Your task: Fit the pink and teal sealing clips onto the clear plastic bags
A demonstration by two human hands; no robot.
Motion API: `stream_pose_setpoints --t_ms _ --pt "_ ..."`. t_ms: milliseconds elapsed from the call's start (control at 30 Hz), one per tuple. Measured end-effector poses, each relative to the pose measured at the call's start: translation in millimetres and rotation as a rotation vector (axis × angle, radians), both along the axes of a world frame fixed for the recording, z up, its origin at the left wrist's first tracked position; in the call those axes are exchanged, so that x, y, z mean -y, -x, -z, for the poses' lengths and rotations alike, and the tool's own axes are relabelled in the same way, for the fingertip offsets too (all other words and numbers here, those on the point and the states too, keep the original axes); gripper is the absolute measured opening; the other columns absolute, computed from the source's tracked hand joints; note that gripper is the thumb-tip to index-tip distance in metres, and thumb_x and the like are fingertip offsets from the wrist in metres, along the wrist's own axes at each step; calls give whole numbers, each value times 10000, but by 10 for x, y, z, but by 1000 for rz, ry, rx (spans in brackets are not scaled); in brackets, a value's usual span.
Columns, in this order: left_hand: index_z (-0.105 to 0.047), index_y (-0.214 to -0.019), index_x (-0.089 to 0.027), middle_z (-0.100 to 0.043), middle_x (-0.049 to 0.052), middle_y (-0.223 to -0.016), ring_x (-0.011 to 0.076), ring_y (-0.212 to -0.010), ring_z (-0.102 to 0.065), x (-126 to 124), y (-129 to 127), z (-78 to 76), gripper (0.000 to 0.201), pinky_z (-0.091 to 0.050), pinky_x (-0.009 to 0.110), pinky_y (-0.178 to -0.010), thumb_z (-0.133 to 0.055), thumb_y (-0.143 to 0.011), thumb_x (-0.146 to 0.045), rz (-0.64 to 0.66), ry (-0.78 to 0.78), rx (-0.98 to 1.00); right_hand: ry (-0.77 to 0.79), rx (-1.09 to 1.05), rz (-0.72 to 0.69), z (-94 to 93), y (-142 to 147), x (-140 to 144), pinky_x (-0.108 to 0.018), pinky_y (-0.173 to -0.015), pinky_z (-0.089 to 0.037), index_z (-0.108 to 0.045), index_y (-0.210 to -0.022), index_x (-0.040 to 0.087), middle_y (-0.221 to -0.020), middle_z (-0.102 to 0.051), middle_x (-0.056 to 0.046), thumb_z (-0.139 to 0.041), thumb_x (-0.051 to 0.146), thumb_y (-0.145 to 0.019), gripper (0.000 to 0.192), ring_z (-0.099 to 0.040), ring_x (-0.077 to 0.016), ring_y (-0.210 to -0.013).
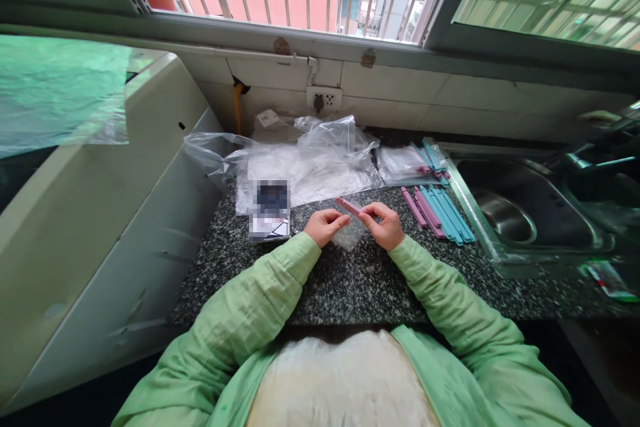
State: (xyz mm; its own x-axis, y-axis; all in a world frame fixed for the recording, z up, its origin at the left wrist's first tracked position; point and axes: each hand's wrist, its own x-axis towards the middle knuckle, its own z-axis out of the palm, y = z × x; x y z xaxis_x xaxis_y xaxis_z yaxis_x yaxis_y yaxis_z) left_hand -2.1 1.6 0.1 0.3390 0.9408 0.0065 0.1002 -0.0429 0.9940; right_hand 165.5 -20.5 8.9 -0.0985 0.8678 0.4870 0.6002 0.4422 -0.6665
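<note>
Head view: right hand (pixel 385 227) pinches a slim pink plastic strip (pixel 349 205). Left hand (pixel 324 225) curls beside it, grip unclear.

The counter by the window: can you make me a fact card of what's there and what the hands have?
Surface: dark speckled counter
Right hand: holds a pink strip
Left hand: beside a small clear bag; grip unclear
Loose strips: pink strips left of blue strips
Behind hands: big clear plastic sheeting
Far right: metal sink
Wall: white socket with black plug
</note>
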Motion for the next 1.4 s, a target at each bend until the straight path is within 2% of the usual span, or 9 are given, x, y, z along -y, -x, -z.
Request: stream_pose_setpoints --t_ms 233,633,800,1133,1400 --pt "-604 -528 -110 -455 -33 -423 61 -444 -355 -4 0 47 361 -283 202 -453 -593 -596 -464 8 -6 -82 -4 0 47 2 -39 -7 -251 -565 -406 -565 -680 168 -628 -551 -16 -530 305 -762 164 -497 -119 -593" --pt "-638 -528 -115 -544 -4 -453 79 -471 -430 25 -8 60 323 -331 200 -496 -529 -681 -378 43 -80 -202 -54 34 99 24 -78 -41 -255 -572 -403 -566 -677 175 -625 -556 -19 -516 309 -772 172 -492 -125 -595" --pt "-614 -497 -122 -524 -10 -430 70 -446 -414 29 -9 73 343 -315 199 -480 -524 -694 -389 57 -131 -220 -66 54 109 27 -70 -47 -263 -582 -404 -571 -679 173 -637 -566 -28 -515 301 -771 167 -498 -133 -609" --pt "-505 -422 -130 -461 -35 -377 43 -371 -327 79 -17 17 414 -247 198 -408 -535 -659 -468 145 13 -220 -61 -13 99 38 -137 -76 -260 -565 -409 -576 -686 174 -642 -570 -23 -519 316 -765 172 -497 -129 -595" --pt "-514 -433 -127 -465 -38 -385 43 -381 -339 81 -23 15 413 -258 197 -418 -539 -660 -471 149 7 -218 -83 16 135 54 -158 -95 -260 -574 -412 -583 -691 179 -645 -576 -19 -519 325 -770 178 -502 -129 -608"
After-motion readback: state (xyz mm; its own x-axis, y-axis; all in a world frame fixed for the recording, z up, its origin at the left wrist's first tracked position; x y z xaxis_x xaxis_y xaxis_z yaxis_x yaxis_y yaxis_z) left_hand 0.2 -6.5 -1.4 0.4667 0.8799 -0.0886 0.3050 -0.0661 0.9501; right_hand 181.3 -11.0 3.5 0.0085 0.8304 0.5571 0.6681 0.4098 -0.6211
